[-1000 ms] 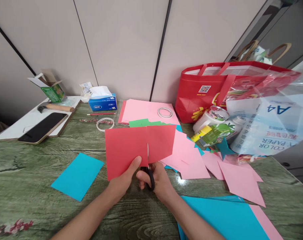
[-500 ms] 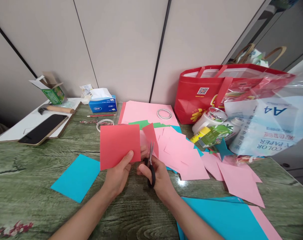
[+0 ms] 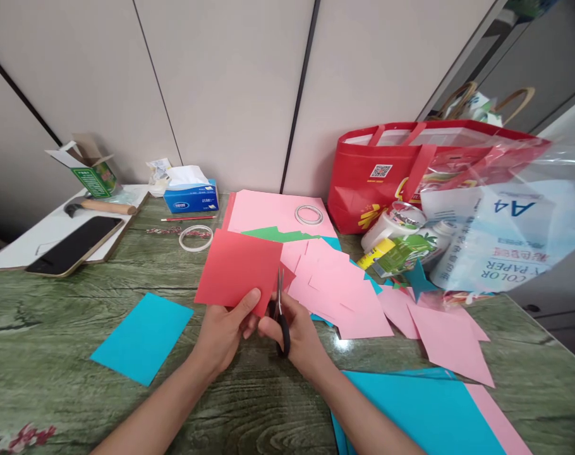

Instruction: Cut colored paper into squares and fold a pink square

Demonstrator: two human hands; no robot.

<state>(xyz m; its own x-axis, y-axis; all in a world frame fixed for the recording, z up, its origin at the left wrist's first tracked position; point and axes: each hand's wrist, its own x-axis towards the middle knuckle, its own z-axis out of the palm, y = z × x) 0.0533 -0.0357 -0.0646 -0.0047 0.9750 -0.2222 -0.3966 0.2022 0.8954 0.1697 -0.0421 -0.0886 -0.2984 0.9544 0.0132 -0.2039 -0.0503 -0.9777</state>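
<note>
Head view, paper point(image 3: 240, 265): red, flat, squarish, tilted
Left hand point(image 3: 221, 335): pinching paper's lower edge
Right hand point(image 3: 301, 328): gripping scissors point(image 3: 285, 341) by paper's right edge

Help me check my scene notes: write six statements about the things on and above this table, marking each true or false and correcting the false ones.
1. The left grip holds the red sheet. True.
2. The right grip holds a pencil. False: it holds scissors.
3. The hammer lies on a white board. True.
4. The tissue box is yellow. False: it is mainly blue.
5. A white ring lies on pink paper. True.
6. The phone lies beside the red bag. False: it lies near the hammer.
</note>
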